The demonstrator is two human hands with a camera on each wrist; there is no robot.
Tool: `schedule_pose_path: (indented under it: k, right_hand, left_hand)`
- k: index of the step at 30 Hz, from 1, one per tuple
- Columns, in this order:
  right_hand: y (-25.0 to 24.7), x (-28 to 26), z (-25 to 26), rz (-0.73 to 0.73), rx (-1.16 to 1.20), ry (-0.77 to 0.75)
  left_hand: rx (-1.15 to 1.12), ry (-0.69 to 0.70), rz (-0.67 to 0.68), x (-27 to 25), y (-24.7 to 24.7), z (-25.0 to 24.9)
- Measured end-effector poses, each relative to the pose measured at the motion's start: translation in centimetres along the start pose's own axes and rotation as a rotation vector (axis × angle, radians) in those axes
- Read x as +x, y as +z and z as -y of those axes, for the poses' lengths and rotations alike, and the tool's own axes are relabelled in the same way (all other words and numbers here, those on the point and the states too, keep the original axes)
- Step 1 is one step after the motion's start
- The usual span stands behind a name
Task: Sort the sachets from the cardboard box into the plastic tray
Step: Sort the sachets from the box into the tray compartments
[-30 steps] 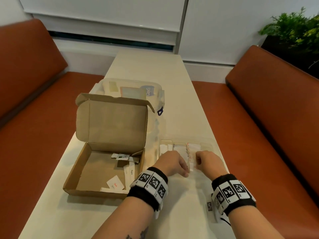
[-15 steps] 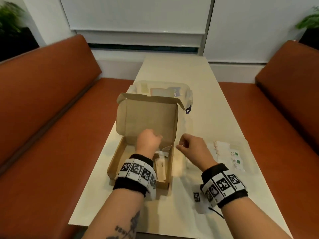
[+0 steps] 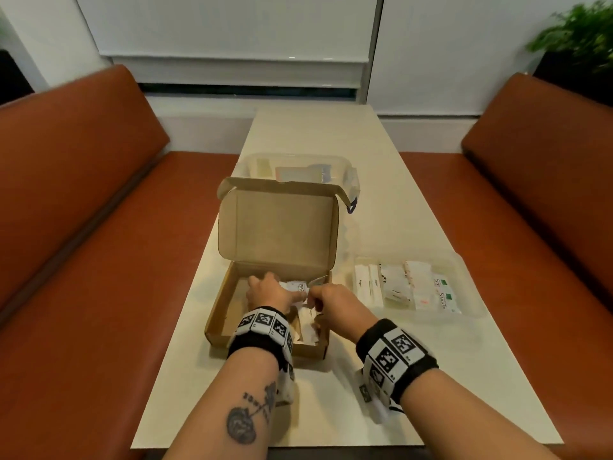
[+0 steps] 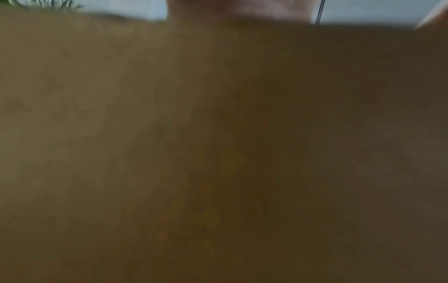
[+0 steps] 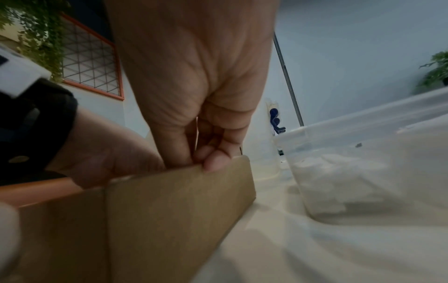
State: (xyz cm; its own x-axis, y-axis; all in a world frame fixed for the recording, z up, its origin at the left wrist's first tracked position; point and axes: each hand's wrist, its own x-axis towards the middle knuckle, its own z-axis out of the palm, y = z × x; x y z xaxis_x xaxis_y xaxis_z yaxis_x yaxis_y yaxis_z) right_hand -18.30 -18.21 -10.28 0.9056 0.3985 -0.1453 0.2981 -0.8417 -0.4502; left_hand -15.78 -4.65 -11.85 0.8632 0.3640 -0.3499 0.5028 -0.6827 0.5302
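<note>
The open cardboard box (image 3: 229,313) sits mid-table with its lid upright. Both hands are inside it at its right side. My left hand (image 3: 270,292) holds the left end of a white printed sachet (image 3: 297,287) between thumb and fingers. My right hand (image 3: 326,302) has its fingers curled and pinches the sachet's right end; in the right wrist view its thumb and fingertips (image 5: 213,162) meet at the top edge of the box wall (image 5: 169,210). More sachets (image 3: 308,323) lie below. The clear plastic tray (image 3: 464,260) to the right holds sorted rows of sachets (image 3: 408,283). The left wrist view shows only blurred cardboard.
A clear lidded container (image 3: 298,167) stands right behind the box lid. Orange benches (image 3: 83,227) (image 3: 530,210) flank the narrow cream table (image 3: 365,386). A potted plant (image 3: 577,34) is at the far right. The tray's wall (image 5: 363,143) stands close beside the box.
Both hands left the tray and moved left to the box. The left hand reached in first; the right followed and now meets it at a sachet.
</note>
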Motion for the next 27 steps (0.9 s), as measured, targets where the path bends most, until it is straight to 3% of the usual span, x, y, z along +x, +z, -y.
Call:
schedule_pose_path:
  k: [6, 10, 14, 18, 21, 27]
  right_hand:
    - [-0.4, 0.6, -0.3, 0.038, -0.027, -0.015]
    - [-1.1, 0.5, -0.8, 0.075, -0.013, -0.005]
    - [-1.3, 0.6, -0.3, 0.091, -0.085, 0.011]
    - [-0.5, 0.8, 1.3, 0.054, -0.244, 0.02]
    - [1.1, 1.4, 2.7, 0.065, -0.2, 0.087]
    - [3.8, 2.0, 3.5, 0.287, -0.256, 0.357]
  left_hand:
    - [0.309, 0.22, 0.067, 0.0, 0.4, -0.6]
    - [0.241, 0.21, 0.249, -0.1, -0.6, -0.7]
    - [0.209, 0.209, 0.312, -0.4, -2.3, -0.3]
    - [0.062, 0.199, 0.243, -0.4, -3.9, 0.0]
    - [-0.11, 0.146, 0.132, -0.1, -4.6, 0.7]
    - [-0.195, 0.05, 0.054, 0.0, -4.4, 3.1]
